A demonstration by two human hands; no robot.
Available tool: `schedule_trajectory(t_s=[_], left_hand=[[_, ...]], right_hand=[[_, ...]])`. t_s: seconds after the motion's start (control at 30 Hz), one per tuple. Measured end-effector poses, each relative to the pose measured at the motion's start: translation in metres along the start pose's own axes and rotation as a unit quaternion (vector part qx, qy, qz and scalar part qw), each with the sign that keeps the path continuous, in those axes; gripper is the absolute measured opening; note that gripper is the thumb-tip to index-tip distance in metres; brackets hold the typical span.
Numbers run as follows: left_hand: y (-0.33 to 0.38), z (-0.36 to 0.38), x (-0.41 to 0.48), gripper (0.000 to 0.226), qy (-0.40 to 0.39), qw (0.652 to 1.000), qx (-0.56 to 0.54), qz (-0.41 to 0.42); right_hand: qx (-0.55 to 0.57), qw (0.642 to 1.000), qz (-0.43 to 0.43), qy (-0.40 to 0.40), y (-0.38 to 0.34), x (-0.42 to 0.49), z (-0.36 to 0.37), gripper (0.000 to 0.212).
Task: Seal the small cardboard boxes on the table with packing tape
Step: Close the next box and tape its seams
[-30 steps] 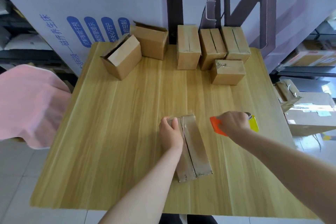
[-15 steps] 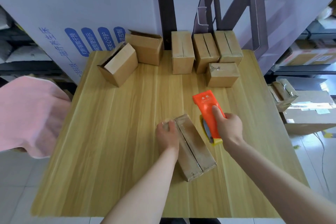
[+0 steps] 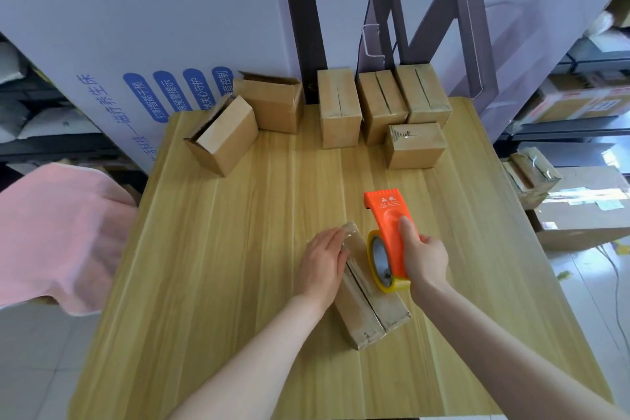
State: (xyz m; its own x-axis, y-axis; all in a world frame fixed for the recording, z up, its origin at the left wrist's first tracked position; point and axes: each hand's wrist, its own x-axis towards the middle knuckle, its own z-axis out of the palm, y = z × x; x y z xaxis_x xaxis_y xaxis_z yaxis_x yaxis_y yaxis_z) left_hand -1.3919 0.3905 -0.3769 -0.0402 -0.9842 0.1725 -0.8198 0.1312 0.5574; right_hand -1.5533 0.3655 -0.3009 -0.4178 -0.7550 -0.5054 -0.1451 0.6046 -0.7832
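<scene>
A pink cloth [image 3: 58,235] hangs at the far left, beside the counter [image 3: 204,317]. On the counter's far left corner a tilted open box [image 3: 223,138] and an upright open box [image 3: 272,106] have loose flaps, and they probably wait their turn.

Near the middle, the left hand [image 3: 322,259] lies flat on the working box [image 3: 371,314]. Its fingers [image 3: 335,239] are almost straight and press on the left flap, gripping nothing. This likely keeps the flaps down and stops the box sliding.

Just to the right, the right hand [image 3: 424,259] is wrapped round the orange tape dispenser [image 3: 392,232]. The roll sits over the right flap beside the centre seam with the nose pointing far, seemingly lined up to tape that seam.

At the far right, four closed boxes [image 3: 381,106] are grouped together. They look set aside, but I cannot tell whether all are taped.
</scene>
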Motion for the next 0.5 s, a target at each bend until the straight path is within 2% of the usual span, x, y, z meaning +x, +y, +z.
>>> schedule_trajectory(t_s=[0.1, 0.2, 0.3, 0.4, 0.5], left_hand=[[0.002, 0.003, 0.004, 0.048, -0.049, 0.998, 0.037, -0.021], [0.004, -0.001, 0.013, 0.050, -0.090, 0.994, 0.062, -0.028], [0.010, -0.008, 0.029, 0.051, -0.156, 0.983, 0.072, -0.070], [0.017, -0.014, 0.051, 0.050, -0.262, 0.955, 0.085, -0.114], [0.017, -0.022, 0.074, 0.052, -0.362, 0.917, 0.036, -0.162]], right_hand=[[0.012, 1.000, -0.001, 0.006, 0.003, 0.001, -0.001, 0.048], [0.010, 1.000, -0.003, 0.008, 0.004, 0.003, 0.000, 0.048], [0.001, 1.000, -0.010, 0.004, 0.005, 0.004, 0.002, 0.049], [-0.003, 1.000, -0.020, 0.006, 0.008, 0.004, 0.002, 0.048], [-0.009, 1.000, -0.025, 0.008, 0.008, 0.002, 0.004, 0.048]])
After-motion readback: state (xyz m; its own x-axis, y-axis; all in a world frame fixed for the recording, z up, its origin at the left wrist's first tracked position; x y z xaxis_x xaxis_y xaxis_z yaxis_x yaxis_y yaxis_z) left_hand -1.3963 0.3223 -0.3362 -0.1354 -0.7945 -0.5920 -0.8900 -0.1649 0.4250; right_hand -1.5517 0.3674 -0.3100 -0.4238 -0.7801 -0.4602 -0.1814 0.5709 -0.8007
